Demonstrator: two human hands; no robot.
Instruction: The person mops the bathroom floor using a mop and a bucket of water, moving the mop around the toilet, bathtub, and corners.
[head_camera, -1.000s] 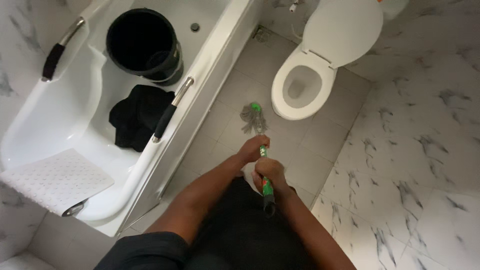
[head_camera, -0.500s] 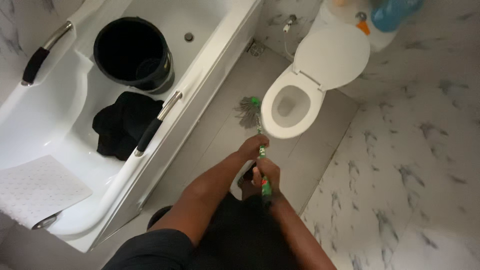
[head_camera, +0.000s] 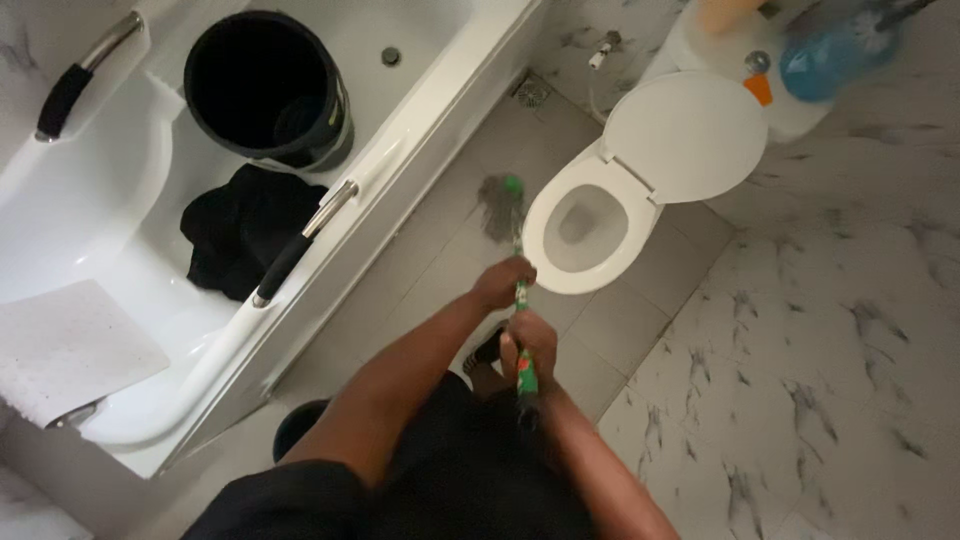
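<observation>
Item: mop (head_camera: 518, 300), green-and-red patterned handle, grey string head (head_camera: 500, 205). Head lies on the grey tiled floor (head_camera: 440, 270), in the strip between the white bathtub (head_camera: 420, 130) and the white toilet (head_camera: 590, 225), just beside the bowl's rim. Handle runs from the head back toward the person's body.

Left hand (head_camera: 502, 283): fingers wrapped closed around the handle at the forward grip, nearer the head.

Right hand (head_camera: 530, 345): fingers wrapped closed around the handle lower down, close to its dark end cap.

Surroundings: black bucket (head_camera: 265, 85) standing inside the tub, near the drain; dark cloth (head_camera: 240, 230) heaped on the tub floor beside it; white perforated bath mat (head_camera: 70, 345) at the tub's near end; two grab bars with black grips on the tub rims. Toilet seat down, lid up. Blue object on the cistern, blurred. Floor drain in the far corner.

Handling note, as a judgement: the two hands set apart give leverage; the forward hand is best used to steer and the rear hand to push. The head should stay flat on the tiles and clear of the toilet base, with short strokes in so narrow a strip.
</observation>
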